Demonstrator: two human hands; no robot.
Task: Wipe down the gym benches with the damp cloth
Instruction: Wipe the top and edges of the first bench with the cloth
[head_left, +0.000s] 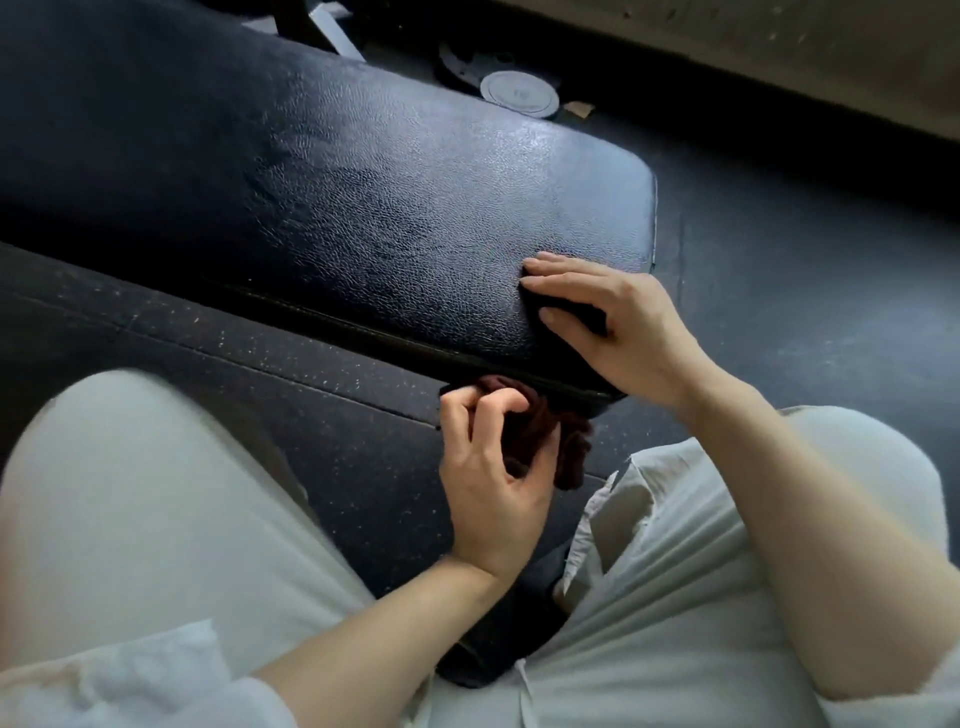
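i note the cloth (540, 431), dark maroon and bunched, hanging at the near edge of the bench pad (363, 208), which is black pebbled vinyl with rounded corners. my left hand (493, 467) grips it with curled fingers. my right hand (618, 322) lies spread on the pad. beneath is a speckled rubber floor (234, 353).

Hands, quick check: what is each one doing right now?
Left hand: fingers curled, gripping the dark red cloth.
Right hand: fingers pressing a dark cloth pad on the bench.

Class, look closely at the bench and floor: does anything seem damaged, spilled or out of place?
Nothing stands out. The bench padding looks intact; the left hand grips the dark cloth at its edge.
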